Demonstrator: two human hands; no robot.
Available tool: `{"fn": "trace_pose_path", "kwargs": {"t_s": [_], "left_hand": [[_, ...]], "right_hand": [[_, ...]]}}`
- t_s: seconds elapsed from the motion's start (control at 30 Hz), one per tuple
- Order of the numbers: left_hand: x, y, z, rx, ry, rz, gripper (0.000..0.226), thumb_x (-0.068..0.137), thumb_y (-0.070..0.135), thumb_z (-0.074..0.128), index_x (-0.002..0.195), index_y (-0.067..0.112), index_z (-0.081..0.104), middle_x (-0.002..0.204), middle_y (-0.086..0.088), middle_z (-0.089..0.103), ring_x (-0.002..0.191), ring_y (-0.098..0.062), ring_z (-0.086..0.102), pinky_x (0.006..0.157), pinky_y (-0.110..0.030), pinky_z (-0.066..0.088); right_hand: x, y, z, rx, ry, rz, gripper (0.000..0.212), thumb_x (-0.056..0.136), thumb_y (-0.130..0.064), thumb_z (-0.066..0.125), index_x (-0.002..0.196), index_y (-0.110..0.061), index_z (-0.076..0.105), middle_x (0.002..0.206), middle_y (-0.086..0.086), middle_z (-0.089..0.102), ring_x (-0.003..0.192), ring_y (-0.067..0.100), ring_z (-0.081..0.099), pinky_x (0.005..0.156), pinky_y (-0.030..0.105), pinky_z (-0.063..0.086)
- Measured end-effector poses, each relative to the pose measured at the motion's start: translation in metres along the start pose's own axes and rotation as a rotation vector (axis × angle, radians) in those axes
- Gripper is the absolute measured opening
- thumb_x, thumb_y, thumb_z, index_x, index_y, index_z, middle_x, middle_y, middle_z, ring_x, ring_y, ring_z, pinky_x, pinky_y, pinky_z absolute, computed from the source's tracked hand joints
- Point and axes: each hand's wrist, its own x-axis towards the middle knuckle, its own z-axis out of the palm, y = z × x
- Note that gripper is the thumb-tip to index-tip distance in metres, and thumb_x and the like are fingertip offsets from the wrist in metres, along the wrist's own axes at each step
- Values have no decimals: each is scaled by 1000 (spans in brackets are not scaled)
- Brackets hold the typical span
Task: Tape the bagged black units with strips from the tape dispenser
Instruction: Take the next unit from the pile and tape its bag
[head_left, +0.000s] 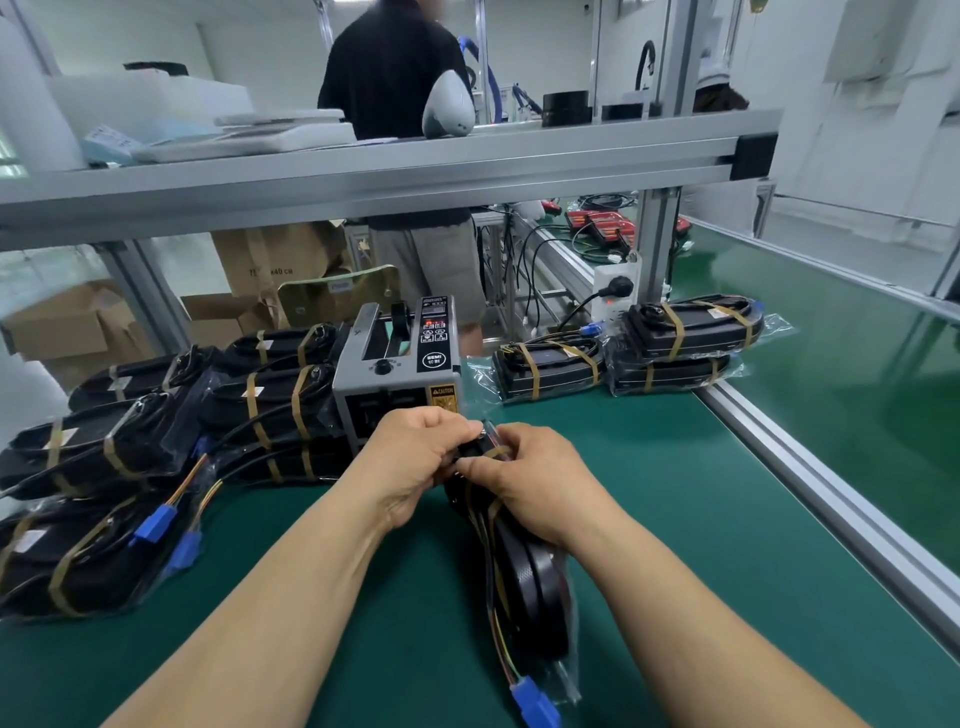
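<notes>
A bagged black unit (530, 582) with a blue connector at its near end lies lengthwise on the green mat, its far end lifted between my hands. My left hand (415, 462) grips that far end from the left. My right hand (524, 478) holds it from the right, fingers curled over a tan tape strip (493, 453) on the bag. The grey tape dispenser (397, 374) stands just behind my hands. Taped bagged units are piled at the left (104, 457), and others lie at the right (550, 366).
An aluminium frame rail (831, 488) runs along the mat's right edge. A shelf beam (363, 171) crosses overhead. A person stands behind the bench. A power strip (615, 291) with cables sits behind the right units. Cardboard boxes are on the floor at the far left.
</notes>
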Motion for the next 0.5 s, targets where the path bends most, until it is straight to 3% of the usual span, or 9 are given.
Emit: {"fn": "trace_pose_path", "kwargs": {"t_s": [0.17, 0.33, 0.5], "left_hand": [[0, -3, 1, 8, 29, 41, 17, 86, 9, 70, 71, 11, 62, 48, 6, 52, 44, -5, 44, 46, -17, 41], [0, -9, 2, 129, 100, 184, 20, 84, 9, 72, 66, 12, 64, 58, 1, 60, 53, -9, 51, 53, -20, 44], [0, -16, 5, 206, 182, 266, 13, 82, 11, 73, 74, 14, 63, 62, 3, 55, 54, -6, 47, 49, -13, 39]], "right_hand": [[-1, -1, 0, 12, 1, 2, 28, 84, -40, 74, 99, -16, 68, 88, -1, 69, 84, 20, 63, 76, 33, 49], [-1, -1, 0, 11, 1, 1, 27, 84, -40, 73, 95, -16, 67, 77, -6, 62, 75, 17, 57, 68, 31, 44], [-1, -1, 0, -5, -4, 0, 24, 84, -36, 71, 99, -18, 68, 90, 1, 71, 90, 23, 65, 82, 39, 52]]}}
